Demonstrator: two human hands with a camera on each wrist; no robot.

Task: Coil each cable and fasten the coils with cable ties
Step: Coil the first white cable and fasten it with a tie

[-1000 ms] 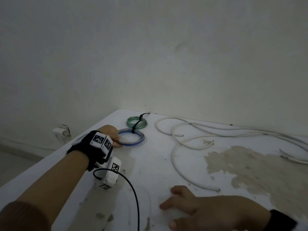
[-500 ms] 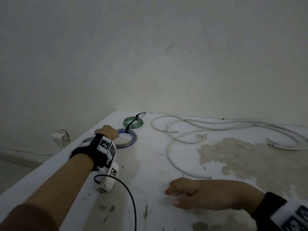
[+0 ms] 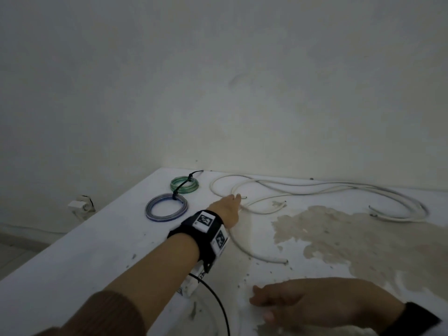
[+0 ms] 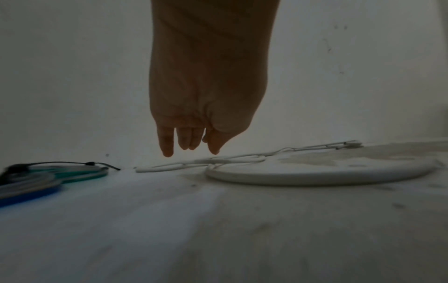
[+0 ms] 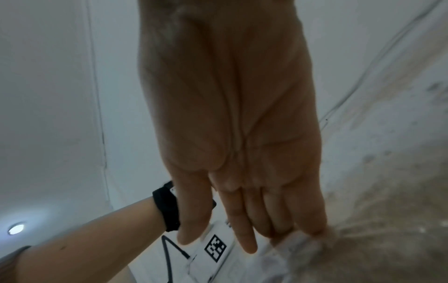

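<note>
Two tied coils, green [image 3: 184,185] and blue [image 3: 166,208], lie at the bench's [image 3: 72,258] far left corner. White cable [image 3: 315,190] sprawls uncoiled along the far edge. Left hand [image 3: 226,208] (fingers extended, holding nothing) hovers over its end. Right hand [image 3: 312,305] rests flat near the front edge.

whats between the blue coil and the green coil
Nothing but bare white tabletop. In the head view the blue coil and the green coil lie close but apart, each with its own black cable tie.
</note>
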